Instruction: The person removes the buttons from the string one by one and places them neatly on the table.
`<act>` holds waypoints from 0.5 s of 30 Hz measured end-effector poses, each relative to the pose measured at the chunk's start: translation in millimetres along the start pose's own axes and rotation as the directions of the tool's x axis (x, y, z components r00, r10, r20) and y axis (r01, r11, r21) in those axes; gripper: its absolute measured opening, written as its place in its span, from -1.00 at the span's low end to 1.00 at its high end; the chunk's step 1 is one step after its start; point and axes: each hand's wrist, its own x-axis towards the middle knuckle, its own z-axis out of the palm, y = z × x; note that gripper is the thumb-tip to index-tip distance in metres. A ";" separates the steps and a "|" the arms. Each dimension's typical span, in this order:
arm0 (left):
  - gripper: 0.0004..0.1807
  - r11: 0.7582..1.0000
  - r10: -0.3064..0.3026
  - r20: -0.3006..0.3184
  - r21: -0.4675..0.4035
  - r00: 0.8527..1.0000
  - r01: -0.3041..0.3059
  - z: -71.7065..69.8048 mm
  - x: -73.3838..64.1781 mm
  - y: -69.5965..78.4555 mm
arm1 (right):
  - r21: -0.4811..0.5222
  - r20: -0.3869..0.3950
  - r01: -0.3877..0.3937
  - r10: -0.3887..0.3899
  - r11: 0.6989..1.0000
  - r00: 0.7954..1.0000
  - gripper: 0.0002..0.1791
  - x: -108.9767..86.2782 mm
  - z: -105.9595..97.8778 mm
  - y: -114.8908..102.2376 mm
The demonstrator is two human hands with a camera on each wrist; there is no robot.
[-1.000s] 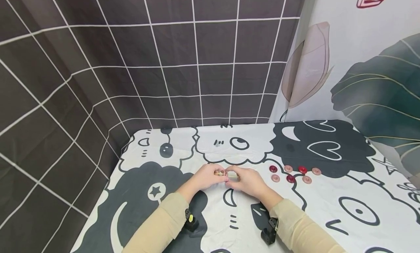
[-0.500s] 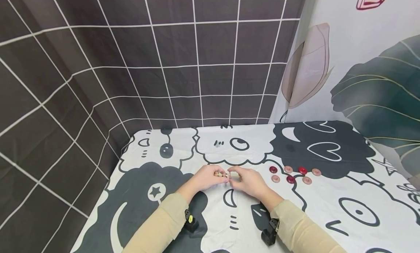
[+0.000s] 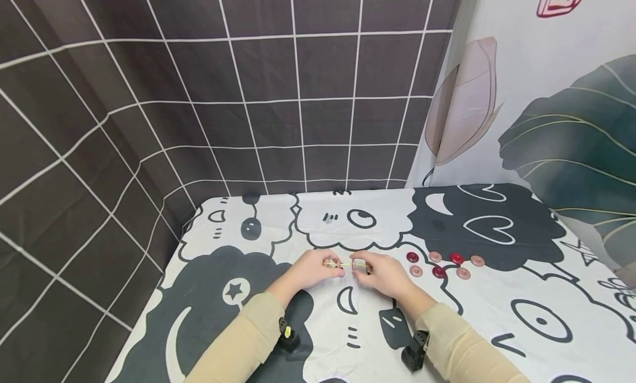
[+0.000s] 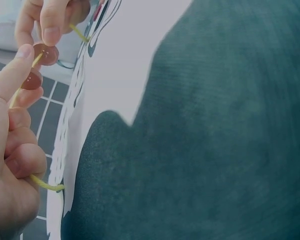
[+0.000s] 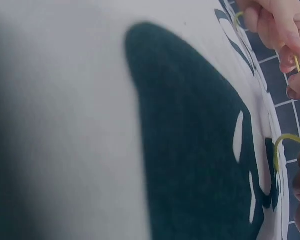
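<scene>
My left hand (image 3: 314, 268) pinches a yellow cord (image 4: 14, 98), its thumb extended along it and the other fingers curled. A brown-red button (image 4: 32, 80) sits on the cord beside those fingertips. My right hand (image 3: 382, 274) holds a second button (image 4: 46, 54) between thumb and index finger, and the cord runs through its holes. Between the two hands a short length of cord (image 3: 346, 264) spans the gap. One cord tail (image 4: 47, 186) hangs below the left hand; another tail (image 5: 285, 137) comes out of the curled right fingers.
To the right of the hands lie several buttons in two rows, dark red (image 3: 412, 257) and pink (image 3: 463, 274). They rest on a cloth (image 3: 367, 339) printed with black-and-white cartoon shapes. A dark grid curtain (image 3: 323, 118) stands behind and at left; a leaf-print curtain (image 3: 571, 123) hangs at right.
The right hand has moved slightly right, away from the left hand, with a button at its fingertips. More yellow cord now shows between the hands. The left hand stays nearly in place.
</scene>
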 end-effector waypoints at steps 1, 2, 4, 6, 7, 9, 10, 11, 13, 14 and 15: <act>-0.80 1.000 -0.001 0.000 -0.001 1.000 0.001 0.1 0.1 0.0 | 0.000 0.003 -0.002 0.002 1.000 1.000 -0.64 -0.3 -0.8 0.7; -0.80 1.000 -0.003 0.001 -0.002 1.000 0.003 0.2 0.1 0.1 | 0.001 0.006 -0.005 0.005 1.000 1.000 -0.64 -0.5 -1.7 1.2; -0.80 1.000 -0.008 0.002 -0.006 1.000 0.008 0.0 0.0 0.7 | 0.003 0.013 -0.011 0.011 1.000 1.000 -0.63 -1.1 -3.7 2.3; -0.79 1.000 -0.015 0.002 -0.010 1.000 0.015 -0.4 -0.2 1.7 | 0.004 0.024 -0.020 0.020 1.000 1.000 -0.63 -1.7 -5.6 3.4; -0.79 1.000 -0.017 0.002 -0.010 1.000 0.017 -0.7 -0.4 2.2 | 0.004 0.028 -0.024 0.024 1.000 0.999 -0.63 -1.9 -6.5 3.9; -0.79 1.000 -0.019 -0.001 -0.012 1.000 0.019 -1.0 -0.7 2.9 | 0.009 0.035 -0.035 0.035 0.999 0.999 -0.63 -2.5 -8.2 4.6; -0.78 1.000 -0.020 -0.002 -0.011 1.000 0.020 -1.2 -0.7 3.1 | 0.011 0.037 -0.040 0.039 0.999 0.999 -0.63 -2.8 -8.8 5.2; -0.78 1.000 -0.021 -0.003 -0.010 1.000 0.021 -1.2 -0.9 3.4 | 0.014 0.039 -0.046 0.045 0.999 0.998 -0.63 -3.3 -9.5 5.7; -0.78 1.000 -0.022 -0.005 -0.010 1.000 0.022 -1.0 -0.9 3.4 | 0.019 0.042 -0.052 0.051 0.998 0.998 -0.63 -4.1 -10.4 7.0; -0.78 1.000 -0.022 -0.007 -0.011 1.000 0.022 -0.9 -0.9 3.3 | 0.020 0.044 -0.056 0.055 0.998 0.998 -0.63 -4.5 -10.7 7.9; -0.77 1.000 -0.023 -0.008 -0.012 1.000 0.022 -0.7 -0.9 3.2 | 0.018 0.047 -0.058 0.057 0.998 0.997 -0.63 -4.9 -10.9 8.7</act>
